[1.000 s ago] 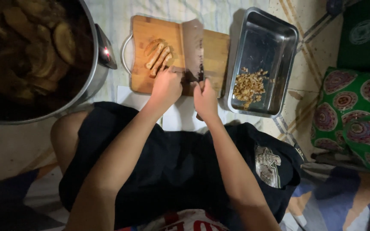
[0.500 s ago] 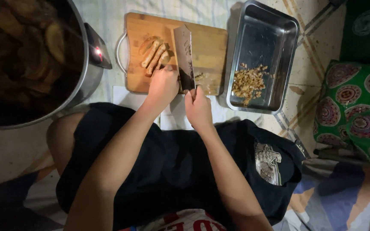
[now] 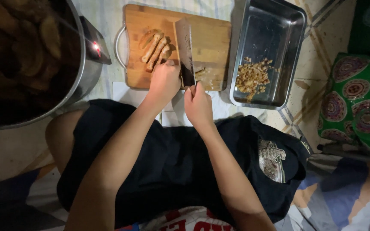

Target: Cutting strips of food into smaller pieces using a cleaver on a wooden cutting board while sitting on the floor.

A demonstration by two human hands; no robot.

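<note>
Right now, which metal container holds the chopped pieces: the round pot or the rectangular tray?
The rectangular metal tray, right of the cutting board, holds the chopped pieces. The round pot on the left holds large dark slices instead.

The cleaver (image 3: 185, 49) has a wide, dark rectangular blade. It stands on its edge on the board, and the blade runs away from the right hand (image 3: 198, 105), which is closed around the handle. The flat side of the blade is just beside the left hand (image 3: 164, 81).

The strips (image 3: 154, 46) are long, pale brown pieces, lying side by side, a little slanted. They lie just beyond the left hand, whose fingers touch their near ends, and to the left of the blade.

Some small cut bits (image 3: 202, 73) lie at the right of the blade, just beyond the right hand.
</note>
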